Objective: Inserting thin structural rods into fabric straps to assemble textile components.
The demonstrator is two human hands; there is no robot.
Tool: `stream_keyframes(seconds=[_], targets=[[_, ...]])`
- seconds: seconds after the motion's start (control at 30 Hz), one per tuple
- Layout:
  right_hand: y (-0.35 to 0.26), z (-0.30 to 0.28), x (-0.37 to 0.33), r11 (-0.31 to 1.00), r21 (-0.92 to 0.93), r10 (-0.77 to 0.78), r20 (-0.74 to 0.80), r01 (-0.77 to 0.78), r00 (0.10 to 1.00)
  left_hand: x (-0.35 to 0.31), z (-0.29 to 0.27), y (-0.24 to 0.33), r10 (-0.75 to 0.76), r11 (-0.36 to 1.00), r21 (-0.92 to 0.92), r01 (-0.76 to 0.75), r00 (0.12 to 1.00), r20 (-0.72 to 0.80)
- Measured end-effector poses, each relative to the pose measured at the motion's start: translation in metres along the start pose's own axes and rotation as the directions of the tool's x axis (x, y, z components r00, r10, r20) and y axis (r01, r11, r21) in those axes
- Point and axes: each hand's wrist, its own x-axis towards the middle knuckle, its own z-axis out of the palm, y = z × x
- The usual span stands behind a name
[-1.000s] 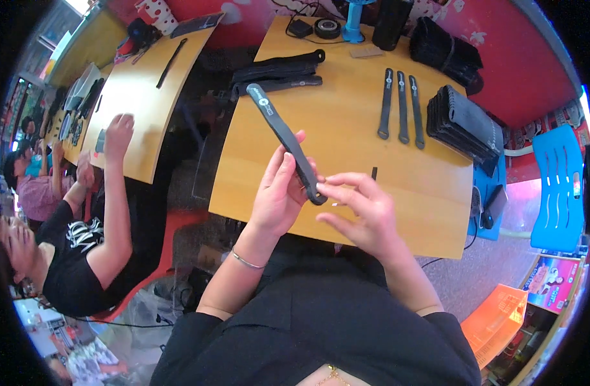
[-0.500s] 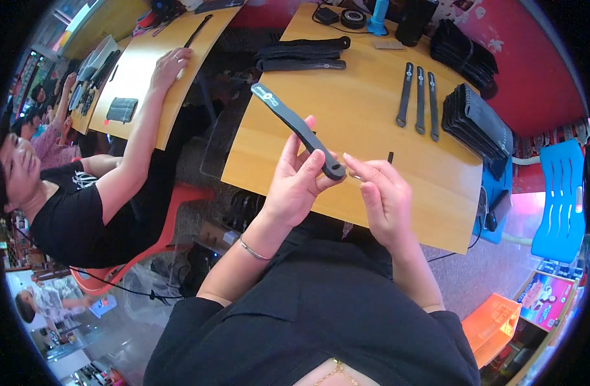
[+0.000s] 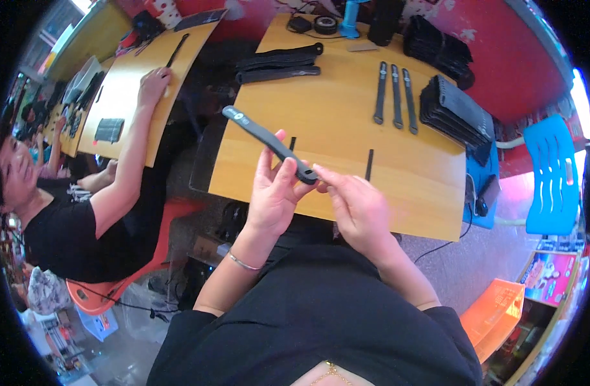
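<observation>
Left hand: closed on one dark strap, which angled to 10 o'clock above the table's near edge. Right hand: fingertips bunched at its slotted end, hold unclear. Three flat straps, 2 o'clock, seemed done; strap bundle, 12 o'clock, seemed left.

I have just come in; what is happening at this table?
The person's left hand holds a dark strap, and the right hand is at its near end. On the wooden table, three similar straps lie side by side, left of a stack of dark pieces. At the neighbouring table, a co-worker's hand is near a dark strip.
</observation>
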Motion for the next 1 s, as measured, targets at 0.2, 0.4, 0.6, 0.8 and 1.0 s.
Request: stream_keyframes(seconds=[0.2,0.4,0.6,0.8,1.0], targets=[[-0.006,-0.006,-0.004,0.998,0.003,0.059,0.038,-0.06,0.998,-0.002,0.001,-0.004,0.022,0.999,0.03,-0.022,1.0,0.017],[-0.004,-0.008,-0.005,0.997,0.02,0.069,0.054,-0.071,0.996,-0.004,0.005,-0.006,0.005,0.994,0.113,-0.003,1.0,-0.017],[0.0,-0.005,-0.008,0.985,0.111,0.126,0.06,-0.132,0.99,-0.006,-0.009,-0.003,-0.019,0.997,0.073,0.02,1.0,-0.022],[0.031,-0.007,-0.012,0.953,0.205,0.227,-0.003,-0.221,0.974,0.0,-0.021,-0.017,0.103,0.923,0.38,-0.063,0.991,-0.086],[0.063,-0.027,-0.01,0.851,0.437,0.441,-0.295,-0.291,0.848,0.019,-0.037,-0.039,0.124,0.855,0.509,-0.094,0.992,-0.026]])
